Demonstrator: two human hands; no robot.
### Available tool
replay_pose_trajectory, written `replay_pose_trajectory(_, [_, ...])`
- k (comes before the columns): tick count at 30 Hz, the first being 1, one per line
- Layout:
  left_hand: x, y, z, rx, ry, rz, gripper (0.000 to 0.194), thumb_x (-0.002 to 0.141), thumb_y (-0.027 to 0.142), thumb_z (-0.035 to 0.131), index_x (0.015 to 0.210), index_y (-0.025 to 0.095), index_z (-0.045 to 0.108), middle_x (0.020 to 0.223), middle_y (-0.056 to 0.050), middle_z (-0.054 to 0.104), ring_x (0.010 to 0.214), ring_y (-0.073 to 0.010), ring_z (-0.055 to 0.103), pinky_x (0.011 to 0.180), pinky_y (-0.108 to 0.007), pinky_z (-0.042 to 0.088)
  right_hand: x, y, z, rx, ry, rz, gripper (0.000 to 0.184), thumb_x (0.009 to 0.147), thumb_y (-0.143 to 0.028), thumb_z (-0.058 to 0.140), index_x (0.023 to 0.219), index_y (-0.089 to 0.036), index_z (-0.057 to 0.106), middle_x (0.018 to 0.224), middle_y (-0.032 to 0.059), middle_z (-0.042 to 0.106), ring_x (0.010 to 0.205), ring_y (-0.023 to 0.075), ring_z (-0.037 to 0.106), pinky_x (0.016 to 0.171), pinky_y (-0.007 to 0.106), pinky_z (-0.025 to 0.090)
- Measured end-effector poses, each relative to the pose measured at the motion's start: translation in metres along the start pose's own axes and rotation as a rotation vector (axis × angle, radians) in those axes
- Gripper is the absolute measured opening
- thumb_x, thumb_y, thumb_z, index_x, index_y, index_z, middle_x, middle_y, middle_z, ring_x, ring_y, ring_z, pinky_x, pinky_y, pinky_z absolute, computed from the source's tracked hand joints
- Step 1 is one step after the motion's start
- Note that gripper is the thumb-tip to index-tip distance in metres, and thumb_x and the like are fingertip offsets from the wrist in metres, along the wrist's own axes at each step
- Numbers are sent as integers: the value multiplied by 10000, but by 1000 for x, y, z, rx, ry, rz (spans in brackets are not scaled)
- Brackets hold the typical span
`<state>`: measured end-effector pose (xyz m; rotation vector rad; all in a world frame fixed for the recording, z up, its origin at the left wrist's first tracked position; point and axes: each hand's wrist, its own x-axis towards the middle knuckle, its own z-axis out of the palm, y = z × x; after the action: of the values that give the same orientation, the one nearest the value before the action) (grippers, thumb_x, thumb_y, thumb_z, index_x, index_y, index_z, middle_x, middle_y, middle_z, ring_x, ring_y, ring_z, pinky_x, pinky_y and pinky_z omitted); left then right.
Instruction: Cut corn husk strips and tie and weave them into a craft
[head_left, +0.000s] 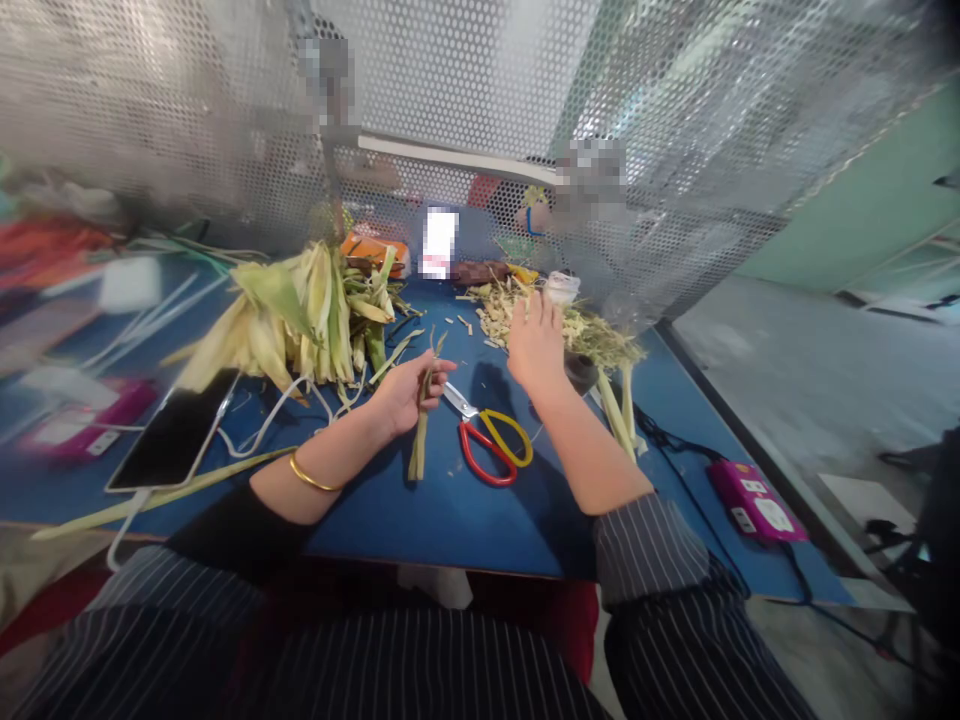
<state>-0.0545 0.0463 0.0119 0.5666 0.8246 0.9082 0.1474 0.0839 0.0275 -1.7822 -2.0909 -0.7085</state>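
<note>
My left hand [411,392] is closed around a narrow strip of pale green husk [419,448] that hangs below the fingers and sticks out above them. My right hand [537,345] reaches to a heap of cut husk bits and stringy fibres [581,340], its fingers stretched out over the near-left side. Whether those fingertips touch the heap I cannot tell. Between the hands lie scissors [466,409] with one red and one yellow handle loop, blades pointing up and left. A big bunch of corn husks [300,315] lies left of my left hand.
A phone [176,430] with a white cable rests on the blue table [382,515] at the left. Magenta power boxes [757,500] sit at both sides, with black cables at the right. Behind stand a lit screen [439,242] and a perforated metal partition [465,80].
</note>
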Motion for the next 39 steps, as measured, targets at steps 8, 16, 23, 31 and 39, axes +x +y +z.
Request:
replay_pose_trajectory(8, [-4, -1, 3, -167, -106, 32, 163, 870, 216, 553, 858, 122, 686, 753, -58, 632, 689, -105, 610, 651, -231, 510, -42, -18, -43, 243, 80, -25, 530, 848, -274, 512, 1357, -142, 447, 1421, 175, 409, 1379, 330, 243, 1094, 526, 174])
replay_pose_trajectory(16, [-5, -4, 4, -302, -111, 142, 158, 878, 176, 534, 923, 132, 679, 743, -43, 636, 716, -102, 609, 801, -265, 509, -72, -57, -28, 1226, -478, 134, 279, 783, -446, 601, 870, -182, 621, 762, 13, 646, 677, 149, 561, 673, 284, 452])
replay_pose_trajectory(23, [-3, -2, 2, -20, 26, 214, 118, 806, 203, 636, 862, 136, 715, 753, -55, 654, 636, -97, 587, 618, -231, 485, -76, -65, -35, 1416, -607, 355, 260, 775, -420, 612, 684, -184, 550, 594, -24, 550, 529, 118, 504, 536, 264, 422])
replay_pose_trajectory(31, [0, -4, 0, 163, 141, 212, 68, 758, 167, 658, 755, 122, 709, 693, -51, 651, 584, -86, 588, 572, -221, 458, -73, -62, -37, 1520, -579, 434, 248, 747, -391, 652, 878, -188, 595, 560, -55, 556, 490, 96, 519, 490, 237, 468])
replay_pose_trajectory(39, [-5, -4, 3, 461, 179, 455, 239, 859, 344, 526, 898, 138, 640, 808, -76, 666, 624, -124, 621, 530, -231, 456, -69, -53, -42, 1562, -441, 519, 223, 719, -304, 678, 893, -203, 582, 548, -83, 513, 432, 64, 458, 424, 203, 390])
